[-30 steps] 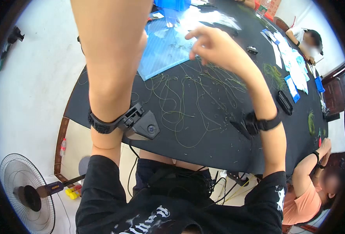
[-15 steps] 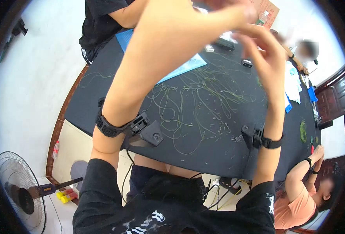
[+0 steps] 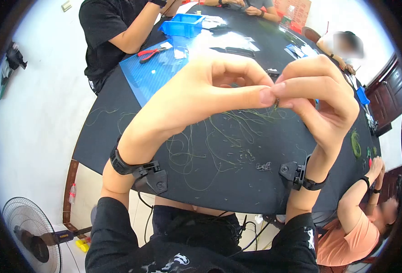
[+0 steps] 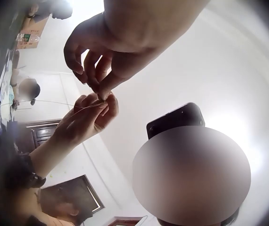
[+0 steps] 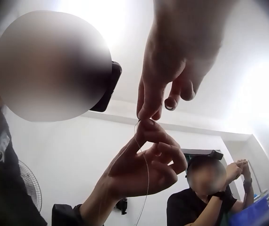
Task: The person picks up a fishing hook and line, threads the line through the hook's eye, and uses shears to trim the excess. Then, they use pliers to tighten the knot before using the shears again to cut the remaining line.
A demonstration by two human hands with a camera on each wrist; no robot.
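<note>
Both hands are raised over the black table with their fingertips together. My left hand (image 3: 210, 86) pinches a tiny dark piece (image 3: 277, 103) between thumb and forefinger. My right hand (image 3: 323, 95) meets it from the other side, thumb and forefinger pinching the same spot. From the pinch in the right wrist view, a thin line (image 5: 148, 174) hangs in a curve past the left hand (image 5: 144, 165). The left wrist view shows the thin line (image 4: 54, 102) stretching sideways from the fingertips. What the tiny piece is cannot be made out.
Loose greenish threads (image 3: 187, 150) and small scraps (image 3: 263, 167) lie on the black table (image 3: 237, 191). Farther back are a blue sheet (image 3: 142, 77), red-handled pliers (image 3: 152, 53) and a blue tray (image 3: 182, 26). Several people sit around the table; a fan (image 3: 32, 232) stands at lower left.
The hands, apart and moving a moment ago, have come together at the fingertips. The view has shifted, bringing the pliers and blue tray into sight beyond the left hand.
</note>
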